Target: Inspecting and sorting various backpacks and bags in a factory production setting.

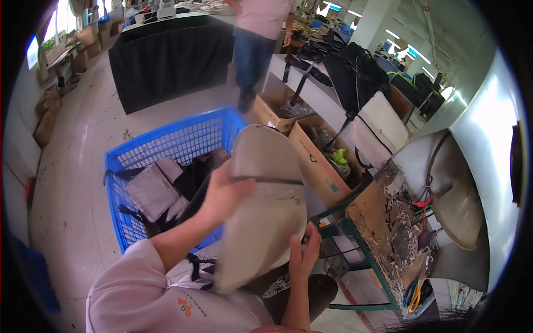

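Note:
A beige-grey backpack (266, 222) with a rounded top and a dark zip line across its front stands tilted over my lap. My left hand (225, 194) grips its left side near the zip, fingers lying over the front and slightly blurred. Low on the opposite edge, my right hand (305, 252) holds the bag's side, its thumb and fingers bent around a small dark part there. The back of the bag is hidden, and dark straps (200, 266) hang below it at the left.
A blue plastic basket (177, 127) with similar bags stands beyond my left arm. Cardboard boxes (319, 166) sit ahead. At right, a green-framed stand bears thread scraps (397, 244), scissors (412, 294) and a metal lamp shade (458, 216). A person (258, 44) stands by a black-draped table (172, 61).

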Motion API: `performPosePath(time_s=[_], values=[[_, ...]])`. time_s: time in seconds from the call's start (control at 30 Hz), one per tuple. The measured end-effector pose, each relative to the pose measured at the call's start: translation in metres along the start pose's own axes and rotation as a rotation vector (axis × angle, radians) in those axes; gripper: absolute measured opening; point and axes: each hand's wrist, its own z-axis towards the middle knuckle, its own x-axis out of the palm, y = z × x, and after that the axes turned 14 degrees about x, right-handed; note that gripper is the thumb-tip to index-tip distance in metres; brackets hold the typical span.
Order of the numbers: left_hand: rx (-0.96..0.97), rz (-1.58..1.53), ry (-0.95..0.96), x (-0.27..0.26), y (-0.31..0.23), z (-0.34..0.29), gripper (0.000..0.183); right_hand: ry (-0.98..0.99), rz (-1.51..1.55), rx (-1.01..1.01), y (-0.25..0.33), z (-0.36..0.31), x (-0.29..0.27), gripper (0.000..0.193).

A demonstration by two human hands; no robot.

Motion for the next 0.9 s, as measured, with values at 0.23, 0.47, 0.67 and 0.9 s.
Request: performPosePath(time_s=[0.23,0.47,0.67,0.9], values=[[0.146,-0.039,-0.192,0.053,0.045,-0.012,0.034,0.124,-0.389,-0.272,0.071,-0.063,0.004,0.074],[0.268,-0.085,0.005,0.072,0.039,-0.028,0.039,-0.035,-0.324,-0.1,0.019,-0.035,-0.004,0.049],[0.776,0.574,0.013,0.024,-0.011,0.012,0.026,0.203,0.113,0.026,0.003,-0.023,-0.052,0.026],[0.01,0.105,0.548,-0.012,0.036,0.067,0.054,0.375,0.482,0.285,-0.012,-0.033,-0.076,0.025]])
